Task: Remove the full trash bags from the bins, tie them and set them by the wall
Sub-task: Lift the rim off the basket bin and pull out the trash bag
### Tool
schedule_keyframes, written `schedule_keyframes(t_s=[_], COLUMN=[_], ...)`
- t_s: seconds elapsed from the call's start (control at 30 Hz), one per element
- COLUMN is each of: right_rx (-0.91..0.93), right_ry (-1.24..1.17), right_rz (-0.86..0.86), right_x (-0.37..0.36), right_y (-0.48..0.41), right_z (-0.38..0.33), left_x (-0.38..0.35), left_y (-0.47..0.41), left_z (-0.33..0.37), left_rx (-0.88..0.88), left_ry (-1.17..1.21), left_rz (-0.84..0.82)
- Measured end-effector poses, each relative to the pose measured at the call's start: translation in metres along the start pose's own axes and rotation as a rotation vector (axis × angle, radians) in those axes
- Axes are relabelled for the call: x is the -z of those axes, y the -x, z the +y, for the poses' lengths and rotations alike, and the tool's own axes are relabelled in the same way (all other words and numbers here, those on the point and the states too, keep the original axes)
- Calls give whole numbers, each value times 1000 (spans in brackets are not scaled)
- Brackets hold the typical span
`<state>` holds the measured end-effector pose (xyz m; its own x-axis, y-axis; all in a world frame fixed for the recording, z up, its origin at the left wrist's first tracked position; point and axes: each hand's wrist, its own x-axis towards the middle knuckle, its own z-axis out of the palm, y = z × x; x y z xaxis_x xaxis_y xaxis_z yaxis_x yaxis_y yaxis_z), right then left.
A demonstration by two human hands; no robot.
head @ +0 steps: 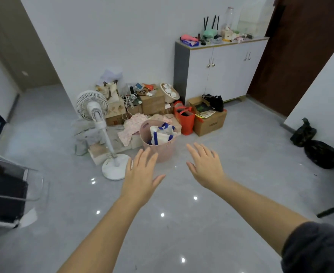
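Two black trash bags stand on the floor against the right wall: one tied bag (pixel 303 133) and a second, rounder one (pixel 322 154) just in front of it. My left hand (pixel 141 174) and my right hand (pixel 204 166) are both stretched out over the grey floor, palms down, fingers spread, holding nothing. They hover in front of a pink perforated basket (pixel 163 152) that holds a white and blue bag (pixel 161 133). The black bags lie well to the right of my right hand.
A white standing fan (pixel 100 123) stands left of the basket. Behind it lie cardboard boxes (pixel 209 123), clothes and a red bag (pixel 186 118) against the back wall. A white cabinet (pixel 219 71) stands at the back right. A dark chair (pixel 4 198) is at the left edge.
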<state>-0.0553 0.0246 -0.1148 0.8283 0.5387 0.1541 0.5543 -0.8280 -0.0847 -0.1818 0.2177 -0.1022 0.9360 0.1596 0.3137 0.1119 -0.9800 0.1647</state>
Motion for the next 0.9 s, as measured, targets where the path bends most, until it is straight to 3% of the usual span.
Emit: schedule_keyframes(t_s=[0.5,0.67,0.9], right_rx=[216,277,461], right_ry=[-79,-113,-94], right_rz=[-183,-341,-438], right_x=[-108,-162,-199], right_y=[-79,-119,-135], right_z=[-274,-389,-562], left_x=[9,8,21], left_y=[80,122,201], left_z=[-283,-391,-525], left_rx=[140,139,403], left_ry=[-173,-233,-196], left_rz=[-117,-196,-284])
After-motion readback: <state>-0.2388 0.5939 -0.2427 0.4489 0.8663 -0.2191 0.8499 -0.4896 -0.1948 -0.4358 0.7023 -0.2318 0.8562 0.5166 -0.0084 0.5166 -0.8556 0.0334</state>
